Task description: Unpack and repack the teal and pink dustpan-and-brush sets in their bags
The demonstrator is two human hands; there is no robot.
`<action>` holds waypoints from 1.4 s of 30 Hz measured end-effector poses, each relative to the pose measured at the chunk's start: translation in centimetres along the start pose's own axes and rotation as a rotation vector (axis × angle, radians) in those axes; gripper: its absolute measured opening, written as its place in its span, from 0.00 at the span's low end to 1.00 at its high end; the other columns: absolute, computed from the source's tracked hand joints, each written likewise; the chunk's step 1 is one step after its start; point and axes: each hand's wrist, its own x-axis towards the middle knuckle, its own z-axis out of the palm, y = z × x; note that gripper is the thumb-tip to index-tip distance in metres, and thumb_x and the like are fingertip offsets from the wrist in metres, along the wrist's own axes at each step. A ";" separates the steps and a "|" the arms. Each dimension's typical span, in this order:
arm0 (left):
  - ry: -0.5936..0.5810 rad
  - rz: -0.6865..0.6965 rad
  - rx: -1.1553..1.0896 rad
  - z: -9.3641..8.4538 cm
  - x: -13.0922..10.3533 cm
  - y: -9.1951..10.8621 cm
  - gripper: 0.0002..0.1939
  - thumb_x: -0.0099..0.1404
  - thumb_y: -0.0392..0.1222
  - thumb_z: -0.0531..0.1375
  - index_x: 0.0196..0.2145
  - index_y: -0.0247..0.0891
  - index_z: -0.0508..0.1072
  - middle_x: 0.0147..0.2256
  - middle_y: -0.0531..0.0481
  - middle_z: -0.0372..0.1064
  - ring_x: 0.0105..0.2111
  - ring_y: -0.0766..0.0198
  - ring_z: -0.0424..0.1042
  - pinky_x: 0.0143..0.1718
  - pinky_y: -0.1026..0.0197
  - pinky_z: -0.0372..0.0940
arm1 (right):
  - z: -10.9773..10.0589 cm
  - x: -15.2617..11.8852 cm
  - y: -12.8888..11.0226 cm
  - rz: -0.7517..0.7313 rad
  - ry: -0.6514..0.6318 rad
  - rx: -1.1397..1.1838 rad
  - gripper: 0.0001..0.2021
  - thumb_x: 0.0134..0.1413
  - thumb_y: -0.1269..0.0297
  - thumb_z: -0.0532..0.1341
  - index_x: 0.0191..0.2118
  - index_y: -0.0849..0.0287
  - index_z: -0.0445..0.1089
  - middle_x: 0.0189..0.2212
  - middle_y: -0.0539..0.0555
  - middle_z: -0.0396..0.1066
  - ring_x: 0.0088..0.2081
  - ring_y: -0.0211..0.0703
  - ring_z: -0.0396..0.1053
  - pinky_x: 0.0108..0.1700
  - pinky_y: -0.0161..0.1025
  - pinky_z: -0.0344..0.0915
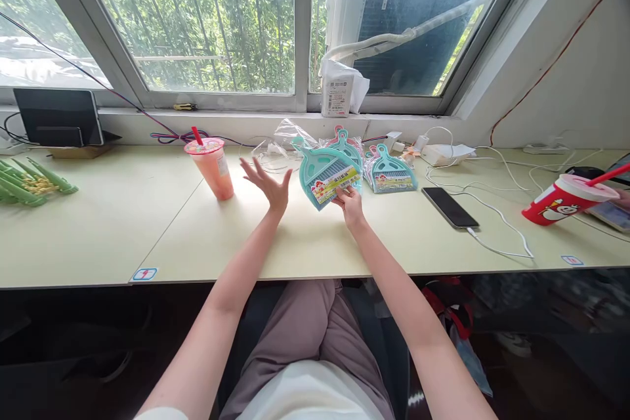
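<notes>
My right hand grips the lower right edge of a teal dustpan-and-brush set with a yellow label, its clear wrapper sticking up at the top left. To the left of the set, my left hand is raised with its fingers spread and nothing in it. Behind the held set, a wrapped set with a teal and pink handle is partly hidden. Another wrapped teal set lies just to the right on the table.
On the table are a pink drink cup at left, a charging phone and white cables at right, and green stems far left. A person's hand is beside a red cup. A tablet stands back left.
</notes>
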 end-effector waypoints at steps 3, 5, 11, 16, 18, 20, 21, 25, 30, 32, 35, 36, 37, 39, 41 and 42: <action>-0.077 -0.357 -0.490 0.1 1.5 -0.4 0.53 0.62 0.68 0.58 0.72 0.47 0.34 0.72 0.42 0.34 0.70 0.51 0.42 0.68 0.46 0.47 | 0.2 -0.2 -0.2 -0.025 -0.054 0.009 0.22 0.40 0.55 0.74 0.41 0.56 0.71 0.35 0.53 0.77 0.38 0.47 0.76 0.45 0.48 0.77; -0.314 -0.575 -0.756 0.1 2.5 -1.0 0.45 0.66 0.67 0.52 0.71 0.45 0.41 0.68 0.38 0.49 0.66 0.52 0.56 0.63 0.49 0.57 | 0.4 -0.3 -0.4 -0.025 -0.067 0.003 0.22 0.39 0.55 0.74 0.40 0.57 0.71 0.36 0.53 0.77 0.39 0.47 0.76 0.44 0.47 0.77; -0.646 -0.434 -0.789 -0.1 3.1 -2.3 0.32 0.67 0.57 0.56 0.66 0.53 0.57 0.64 0.46 0.61 0.62 0.54 0.64 0.59 0.49 0.60 | 0.7 -0.6 -0.7 -0.012 -0.045 -0.089 0.19 0.43 0.57 0.73 0.40 0.57 0.70 0.35 0.53 0.77 0.40 0.48 0.76 0.45 0.49 0.77; -0.735 -0.382 -0.712 -0.4 3.0 -1.9 0.35 0.67 0.58 0.54 0.69 0.58 0.49 0.65 0.47 0.59 0.60 0.54 0.65 0.57 0.49 0.62 | 0.7 -0.5 -0.7 -0.001 0.036 -0.138 0.17 0.45 0.58 0.72 0.39 0.58 0.70 0.35 0.54 0.77 0.40 0.48 0.76 0.46 0.49 0.77; -0.763 -0.418 -0.739 -0.4 3.0 -2.0 0.36 0.68 0.55 0.52 0.70 0.54 0.47 0.63 0.45 0.61 0.58 0.54 0.68 0.56 0.50 0.63 | 0.7 -0.5 -0.7 -0.002 0.033 -0.127 0.17 0.45 0.58 0.72 0.39 0.58 0.70 0.36 0.54 0.77 0.40 0.48 0.76 0.45 0.49 0.77; -0.784 -0.469 -0.758 -0.2 3.0 -2.2 0.35 0.67 0.53 0.51 0.69 0.49 0.51 0.61 0.44 0.65 0.55 0.54 0.71 0.55 0.50 0.64 | 0.6 -0.5 -0.9 0.005 -0.005 -0.110 0.18 0.44 0.57 0.73 0.39 0.57 0.70 0.36 0.53 0.78 0.39 0.47 0.76 0.45 0.49 0.78; -0.788 -0.490 -0.756 -0.1 2.9 -2.4 0.33 0.67 0.53 0.51 0.68 0.46 0.54 0.59 0.43 0.67 0.54 0.54 0.72 0.54 0.50 0.65 | 0.6 -0.5 -1.0 0.011 -0.029 -0.104 0.18 0.43 0.57 0.73 0.39 0.57 0.71 0.36 0.53 0.78 0.39 0.47 0.76 0.45 0.49 0.78; -0.796 -0.482 -0.758 0.3 2.6 -2.5 0.29 0.66 0.53 0.51 0.62 0.40 0.65 0.56 0.42 0.70 0.53 0.51 0.72 0.53 0.50 0.65 | 0.5 -0.4 -1.1 0.038 -0.114 -0.102 0.21 0.40 0.55 0.75 0.39 0.58 0.72 0.36 0.53 0.78 0.37 0.47 0.77 0.45 0.50 0.78; -0.787 -0.437 -0.756 0.0 2.7 -2.7 0.28 0.66 0.52 0.52 0.62 0.43 0.64 0.55 0.44 0.70 0.53 0.53 0.71 0.53 0.50 0.65 | 0.5 -0.3 -0.7 0.062 -0.049 -0.141 0.19 0.42 0.57 0.75 0.39 0.58 0.71 0.34 0.54 0.78 0.36 0.48 0.77 0.47 0.54 0.77; -0.801 -0.473 -0.749 -0.2 2.8 -2.9 0.29 0.66 0.53 0.53 0.63 0.46 0.63 0.54 0.45 0.71 0.50 0.54 0.73 0.50 0.51 0.66 | 0.6 -0.3 -0.5 0.045 -0.027 -0.138 0.18 0.44 0.58 0.74 0.39 0.58 0.71 0.35 0.54 0.78 0.38 0.48 0.77 0.47 0.53 0.77; -0.914 -0.544 -0.763 -0.1 2.4 -3.0 0.33 0.63 0.51 0.59 0.65 0.52 0.59 0.51 0.49 0.74 0.44 0.58 0.75 0.47 0.54 0.68 | 0.7 -0.4 -0.5 0.016 0.000 -0.122 0.17 0.45 0.58 0.73 0.40 0.58 0.70 0.37 0.54 0.78 0.40 0.48 0.76 0.48 0.52 0.77; -0.968 -0.557 -0.758 -0.1 2.1 -3.0 0.35 0.62 0.50 0.61 0.65 0.53 0.59 0.50 0.50 0.74 0.43 0.58 0.76 0.46 0.55 0.68 | 0.7 -0.5 -0.5 0.012 0.005 -0.117 0.17 0.46 0.58 0.72 0.40 0.58 0.70 0.37 0.54 0.77 0.41 0.48 0.76 0.48 0.51 0.77; -1.022 -0.565 -0.749 0.0 1.7 -2.9 0.35 0.61 0.50 0.63 0.65 0.52 0.60 0.50 0.50 0.74 0.43 0.58 0.76 0.46 0.55 0.68 | 0.7 -0.5 -0.5 0.011 0.005 -0.112 0.17 0.46 0.58 0.72 0.40 0.58 0.70 0.38 0.54 0.77 0.42 0.48 0.76 0.48 0.50 0.77; -1.115 -0.567 -0.734 0.3 0.9 -2.5 0.34 0.60 0.50 0.65 0.62 0.47 0.65 0.51 0.45 0.74 0.46 0.54 0.75 0.47 0.54 0.68 | 0.7 -0.5 -0.6 0.014 0.002 -0.104 0.17 0.46 0.59 0.71 0.41 0.58 0.70 0.38 0.54 0.77 0.42 0.48 0.76 0.48 0.50 0.77; -1.179 -0.554 -0.732 0.5 0.1 -2.1 0.31 0.59 0.50 0.67 0.59 0.42 0.69 0.53 0.41 0.73 0.50 0.50 0.73 0.50 0.52 0.67 | 0.6 -0.5 -0.6 0.010 0.009 -0.098 0.18 0.46 0.59 0.71 0.42 0.58 0.70 0.39 0.54 0.77 0.43 0.47 0.76 0.49 0.49 0.77; -1.200 -0.543 -0.736 0.6 -0.1 -1.9 0.31 0.58 0.50 0.68 0.58 0.41 0.70 0.54 0.40 0.72 0.52 0.48 0.72 0.51 0.51 0.66 | 0.6 -0.4 -0.6 0.007 0.017 -0.095 0.18 0.46 0.59 0.71 0.42 0.58 0.70 0.38 0.54 0.77 0.43 0.47 0.76 0.49 0.49 0.77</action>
